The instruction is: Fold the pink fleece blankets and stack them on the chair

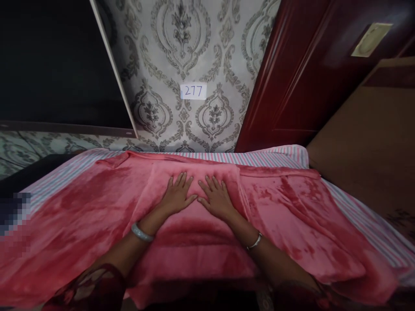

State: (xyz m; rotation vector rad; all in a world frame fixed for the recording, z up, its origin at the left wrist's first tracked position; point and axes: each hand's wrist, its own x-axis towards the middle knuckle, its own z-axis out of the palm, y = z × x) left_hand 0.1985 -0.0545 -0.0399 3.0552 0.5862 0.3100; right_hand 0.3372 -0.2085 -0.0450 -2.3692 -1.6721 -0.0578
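left hand (177, 194) and right hand (216, 198) lie flat, gripping nothing, on the blanket (194, 222), atop a sheet (282, 156); the blanket's middle seems layered and pressed fairly smooth (partway, likely), while creases and spread-out sides remain.

A broad cloth cover striped in pink, white and grey-blue (285, 155) carried a large, plush pink-red blanket (194, 229) spread over most of it, with striped margins showing along the far edge and both sides.
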